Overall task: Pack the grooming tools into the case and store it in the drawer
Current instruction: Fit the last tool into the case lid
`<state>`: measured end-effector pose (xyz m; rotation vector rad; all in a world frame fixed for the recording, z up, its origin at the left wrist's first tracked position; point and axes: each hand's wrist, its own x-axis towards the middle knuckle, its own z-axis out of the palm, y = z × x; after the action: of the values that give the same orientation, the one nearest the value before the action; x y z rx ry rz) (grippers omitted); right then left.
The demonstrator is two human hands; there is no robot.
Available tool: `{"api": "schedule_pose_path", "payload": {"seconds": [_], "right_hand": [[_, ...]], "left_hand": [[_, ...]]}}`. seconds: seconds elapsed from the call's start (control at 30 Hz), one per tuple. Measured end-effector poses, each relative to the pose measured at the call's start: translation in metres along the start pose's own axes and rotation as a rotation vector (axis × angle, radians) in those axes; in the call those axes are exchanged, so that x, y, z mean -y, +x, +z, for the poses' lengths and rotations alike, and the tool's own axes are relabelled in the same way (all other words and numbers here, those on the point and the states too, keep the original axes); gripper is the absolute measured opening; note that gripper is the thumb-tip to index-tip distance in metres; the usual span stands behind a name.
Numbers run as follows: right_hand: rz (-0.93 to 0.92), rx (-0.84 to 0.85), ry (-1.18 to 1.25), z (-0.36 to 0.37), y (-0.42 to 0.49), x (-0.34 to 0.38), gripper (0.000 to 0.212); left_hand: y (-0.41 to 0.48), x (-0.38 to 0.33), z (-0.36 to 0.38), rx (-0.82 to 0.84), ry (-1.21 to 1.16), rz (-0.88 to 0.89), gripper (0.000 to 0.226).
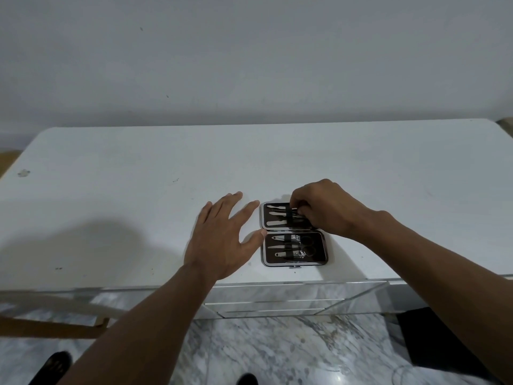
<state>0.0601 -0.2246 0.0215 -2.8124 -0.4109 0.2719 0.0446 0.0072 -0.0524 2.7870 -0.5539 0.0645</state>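
Right of frame centre, the right hand (323, 208) curls over the far half of the open case (294, 234), its fingertips (296, 209) pinched on a dark tool tucked under the elastic band there; what exactly they grip is too small to tell. The left hand (222, 236) lies just left of the case, flat and open with fingers spread on the table (111, 190), its thumb tip touching the case's left edge at the hinge line and its index tip near the far left corner.

The case lies fully spread, 2 halves with dark lining and pale rims, the far half toward the wall (249, 51), the near half close to the table's front edge. Silver tools (277, 216) sit in the far half; the near half holds files, clippers (298, 254) and small scissors (308, 245) under a band. A small clasp shows at the near rim.

The white tabletop runs bare to the left, right and far sides of the case, with only a few marks. Below the front edge, at lower centre, mirrored drawers (277, 301) reflect the marble floor (263, 351). A wooden piece (52, 327) crosses the lower left.
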Motion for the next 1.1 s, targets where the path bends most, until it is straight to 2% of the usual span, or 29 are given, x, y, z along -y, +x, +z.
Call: {"api": "schedule_pose_path", "payload": {"seconds": [0.33, 0.5, 0.73, 0.83, 0.97, 1.1], "right_hand": [[0.072, -0.056, -0.031, -0.004, -0.011, -0.001, 0.023], [0.181, -0.082, 0.024, -0.002, -0.022, -0.004, 0.021], [0.405, -0.031, 0.141, -0.001, -0.042, -0.004, 0.044], [0.492, 0.025, 0.287, 0.003, -0.049, -0.005, 0.049], [0.532, 0.025, 0.461, 0.006, -0.053, 0.000, 0.042], [0.517, 0.014, 0.436, 0.009, -0.051, 0.005, 0.034]], "left_hand": [[0.000, 0.001, 0.002, -0.010, 0.005, 0.009, 0.064], [0.000, 0.001, 0.001, -0.019, -0.003, 0.021, 0.065], [-0.001, 0.001, -0.001, -0.009, -0.009, 0.025, 0.066], [-0.002, 0.000, -0.003, -0.002, -0.042, 0.026, 0.067], [-0.004, 0.000, -0.005, 0.012, -0.044, 0.042, 0.067], [-0.003, 0.001, -0.005, 0.019, -0.016, 0.052, 0.065]]}}
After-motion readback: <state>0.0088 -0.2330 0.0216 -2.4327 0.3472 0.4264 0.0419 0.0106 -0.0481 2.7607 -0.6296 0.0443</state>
